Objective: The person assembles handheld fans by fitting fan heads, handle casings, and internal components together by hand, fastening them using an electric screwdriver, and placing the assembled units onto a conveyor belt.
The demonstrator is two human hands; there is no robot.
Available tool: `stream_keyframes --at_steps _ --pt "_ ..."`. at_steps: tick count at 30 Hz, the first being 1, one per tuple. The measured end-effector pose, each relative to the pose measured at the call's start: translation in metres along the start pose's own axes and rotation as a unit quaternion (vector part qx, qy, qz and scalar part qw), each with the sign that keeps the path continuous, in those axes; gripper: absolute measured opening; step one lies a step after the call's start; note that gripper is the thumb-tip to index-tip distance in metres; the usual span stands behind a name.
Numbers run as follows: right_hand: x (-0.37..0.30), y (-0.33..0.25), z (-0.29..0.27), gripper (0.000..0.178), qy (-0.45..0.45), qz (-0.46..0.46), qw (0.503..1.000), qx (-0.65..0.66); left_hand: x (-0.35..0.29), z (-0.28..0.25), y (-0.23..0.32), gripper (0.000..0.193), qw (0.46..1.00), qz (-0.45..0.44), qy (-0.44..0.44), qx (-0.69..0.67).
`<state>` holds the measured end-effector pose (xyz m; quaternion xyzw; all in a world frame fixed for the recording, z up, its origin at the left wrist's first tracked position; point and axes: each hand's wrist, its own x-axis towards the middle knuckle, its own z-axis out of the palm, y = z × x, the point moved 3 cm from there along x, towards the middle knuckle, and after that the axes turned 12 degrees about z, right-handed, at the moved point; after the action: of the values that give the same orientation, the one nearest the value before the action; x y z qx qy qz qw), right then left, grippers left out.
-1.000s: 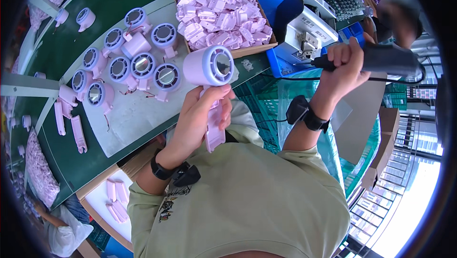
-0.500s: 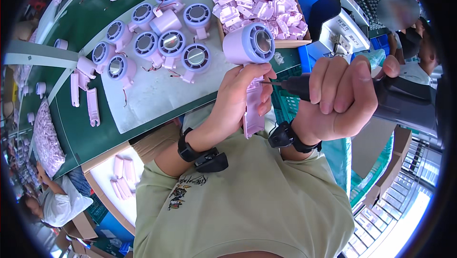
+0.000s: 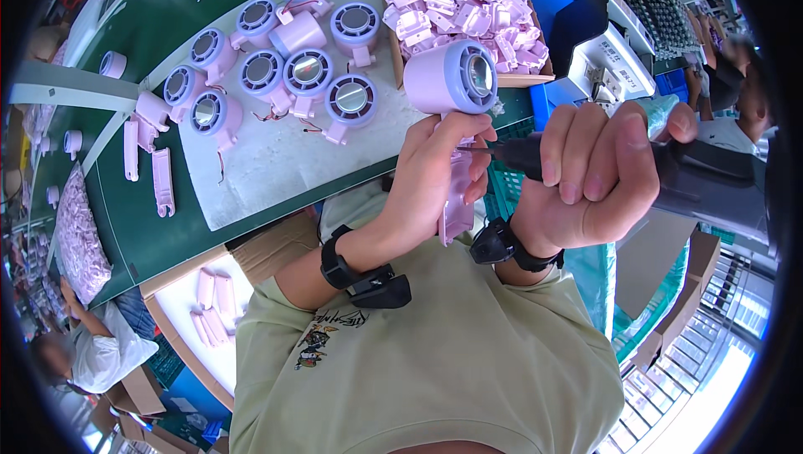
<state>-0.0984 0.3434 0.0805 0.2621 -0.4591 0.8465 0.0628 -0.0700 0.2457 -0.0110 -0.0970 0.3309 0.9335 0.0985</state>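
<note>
My left hand [image 3: 425,171] is closed around the neck of a pink handheld fan [image 3: 437,79], whose round lilac-rimmed head with a mirrored disc faces up and to the right. Below my fingers hangs the fan's open handle shell [image 3: 457,203]. In my right hand [image 3: 595,171] is a dark electric screwdriver [image 3: 707,171], gripped level with its thin bit pointing left. The bit reaches the handle shell just beneath the head, beside my left fingers. Whether a screw sits at the tip is too small to tell.
Several similar fan heads [image 3: 351,99] with loose wires stand on a pale mat [image 3: 276,182]. Beyond are a carton of small pink parts [image 3: 464,10] and a white box of metal pieces [image 3: 615,65]. Handle shells [image 3: 163,182] lie left. Other people sit at both sides.
My left hand and the fan have shifted slightly right, and the handle shell has turned a little. The right hand and screwdriver are almost still, with the bit at the shell.
</note>
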Motion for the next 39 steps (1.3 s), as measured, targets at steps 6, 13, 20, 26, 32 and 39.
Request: stream_keyframes --at_steps 6,13,20,26,32,39 --pt "-0.006 -0.005 0.008 0.018 -0.024 -0.019 0.999 -0.020 -0.004 0.009 0.006 0.028 0.999 0.011 0.044 0.001" --pt "-0.005 -0.003 -0.003 0.023 -0.043 -0.008 0.999 0.033 -0.004 0.004 0.011 0.027 1.000 0.027 0.004 0.002" --pt "0.002 -0.029 -0.025 0.033 0.121 -0.085 0.983 0.113 0.007 0.007 0.042 0.028 0.978 0.041 -0.029 0.203" --pt "-0.002 -0.042 -0.093 0.033 0.306 -0.004 0.943 -0.127 0.130 -0.039 0.174 0.034 0.908 0.028 -0.064 0.412" --pt "0.007 -0.047 -0.119 0.035 0.390 0.049 0.859 -0.330 0.283 -0.113 0.229 0.046 0.794 0.139 0.060 0.589" --pt "-0.001 -0.042 -0.116 0.045 0.406 -0.117 0.771 -0.476 0.223 -0.107 0.232 0.059 0.628 0.232 0.100 0.736"
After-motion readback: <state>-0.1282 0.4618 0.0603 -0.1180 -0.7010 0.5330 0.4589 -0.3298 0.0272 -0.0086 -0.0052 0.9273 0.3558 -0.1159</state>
